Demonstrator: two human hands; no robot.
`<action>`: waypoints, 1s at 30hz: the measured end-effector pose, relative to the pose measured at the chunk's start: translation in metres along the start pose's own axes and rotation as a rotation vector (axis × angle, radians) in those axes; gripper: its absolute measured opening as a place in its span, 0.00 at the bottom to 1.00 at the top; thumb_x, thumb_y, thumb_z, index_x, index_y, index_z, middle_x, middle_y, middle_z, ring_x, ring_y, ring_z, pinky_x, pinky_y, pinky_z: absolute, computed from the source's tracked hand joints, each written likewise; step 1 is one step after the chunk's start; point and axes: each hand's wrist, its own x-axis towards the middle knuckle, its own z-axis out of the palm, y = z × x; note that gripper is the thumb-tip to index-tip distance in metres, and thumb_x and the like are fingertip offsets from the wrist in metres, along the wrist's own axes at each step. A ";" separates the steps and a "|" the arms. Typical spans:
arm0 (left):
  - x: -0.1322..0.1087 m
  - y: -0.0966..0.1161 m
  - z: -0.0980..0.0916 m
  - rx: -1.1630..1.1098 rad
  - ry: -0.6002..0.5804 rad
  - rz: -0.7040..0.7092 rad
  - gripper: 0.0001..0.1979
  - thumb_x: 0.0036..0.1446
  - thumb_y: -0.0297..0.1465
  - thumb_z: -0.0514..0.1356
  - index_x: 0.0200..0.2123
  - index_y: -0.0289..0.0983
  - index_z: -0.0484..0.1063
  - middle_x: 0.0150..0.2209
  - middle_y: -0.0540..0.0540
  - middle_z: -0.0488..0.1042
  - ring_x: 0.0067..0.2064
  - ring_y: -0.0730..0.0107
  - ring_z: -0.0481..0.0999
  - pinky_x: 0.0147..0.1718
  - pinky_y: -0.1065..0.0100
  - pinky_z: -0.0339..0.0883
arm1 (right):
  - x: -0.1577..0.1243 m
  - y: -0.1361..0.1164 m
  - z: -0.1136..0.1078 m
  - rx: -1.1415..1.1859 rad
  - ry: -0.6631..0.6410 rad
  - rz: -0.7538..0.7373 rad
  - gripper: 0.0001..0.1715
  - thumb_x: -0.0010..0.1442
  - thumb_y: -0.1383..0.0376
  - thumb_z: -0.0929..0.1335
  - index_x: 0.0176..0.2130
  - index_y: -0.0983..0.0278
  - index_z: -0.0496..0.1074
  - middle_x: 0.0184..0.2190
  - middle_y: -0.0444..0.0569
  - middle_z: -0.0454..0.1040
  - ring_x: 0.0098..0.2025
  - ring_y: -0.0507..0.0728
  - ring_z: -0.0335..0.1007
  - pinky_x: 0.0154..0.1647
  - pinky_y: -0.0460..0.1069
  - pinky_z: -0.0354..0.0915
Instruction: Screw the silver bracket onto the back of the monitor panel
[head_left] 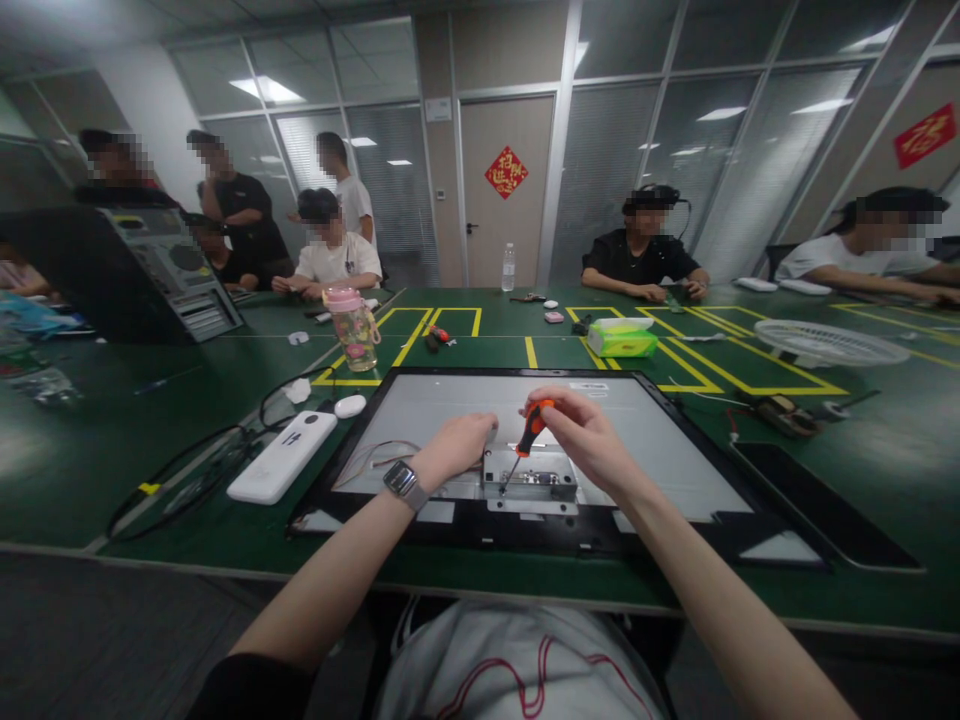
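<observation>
On table | right hand gripping screwdriver | left hand at bracket, grip unclear | pink-lidded bottle: contents unclear

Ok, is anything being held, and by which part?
The right hand holds the screwdriver by its handle; whether the left hand grips the metal bracket cannot be told.

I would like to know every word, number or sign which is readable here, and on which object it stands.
"福": red sign, far right.
"招财进宝", probably, as it is blurred: red diamond on the door.
Too blurred: dark mark on the white device.
Too small: labels on the water bottle and flat panel; watch screen.
</observation>
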 end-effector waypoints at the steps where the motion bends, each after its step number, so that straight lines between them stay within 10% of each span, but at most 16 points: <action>1: 0.000 0.000 0.000 -0.002 0.001 0.001 0.13 0.65 0.23 0.48 0.49 0.37 0.68 0.46 0.40 0.78 0.45 0.58 0.78 0.42 0.63 0.68 | 0.000 0.000 -0.001 0.001 -0.008 0.005 0.15 0.58 0.53 0.73 0.44 0.56 0.79 0.38 0.48 0.80 0.44 0.59 0.76 0.54 0.57 0.69; 8: 0.000 -0.001 0.000 -0.010 -0.009 -0.007 0.13 0.65 0.23 0.49 0.49 0.37 0.69 0.46 0.40 0.78 0.46 0.57 0.78 0.43 0.63 0.68 | -0.001 -0.009 -0.009 -0.084 -0.139 0.013 0.19 0.64 0.56 0.70 0.53 0.53 0.76 0.47 0.50 0.80 0.52 0.61 0.76 0.59 0.60 0.66; 14: 0.001 0.000 0.000 -0.003 -0.010 -0.013 0.14 0.66 0.24 0.48 0.50 0.37 0.69 0.45 0.40 0.78 0.45 0.56 0.78 0.42 0.62 0.68 | -0.002 -0.009 -0.004 -0.346 0.061 -0.173 0.13 0.57 0.58 0.75 0.43 0.56 0.80 0.43 0.50 0.77 0.46 0.59 0.74 0.51 0.56 0.69; 18: 0.001 0.000 0.000 -0.008 -0.007 -0.010 0.13 0.66 0.24 0.48 0.49 0.37 0.69 0.46 0.40 0.78 0.46 0.57 0.78 0.43 0.63 0.68 | -0.003 -0.008 0.001 -0.247 -0.032 -0.093 0.17 0.64 0.55 0.69 0.51 0.54 0.77 0.42 0.49 0.79 0.46 0.59 0.76 0.51 0.57 0.69; 24: 0.001 -0.001 0.001 -0.004 -0.013 -0.005 0.14 0.67 0.24 0.48 0.51 0.37 0.68 0.46 0.40 0.78 0.46 0.58 0.78 0.43 0.63 0.68 | -0.002 0.001 0.003 -0.091 0.079 -0.076 0.10 0.53 0.56 0.76 0.35 0.57 0.81 0.36 0.46 0.75 0.37 0.55 0.72 0.40 0.51 0.70; 30: 0.001 -0.002 0.002 -0.009 -0.003 0.008 0.13 0.67 0.24 0.48 0.49 0.37 0.68 0.46 0.40 0.78 0.46 0.58 0.78 0.43 0.64 0.68 | -0.003 -0.007 0.002 0.048 -0.030 0.041 0.17 0.59 0.51 0.72 0.44 0.57 0.79 0.40 0.50 0.79 0.45 0.59 0.75 0.53 0.57 0.68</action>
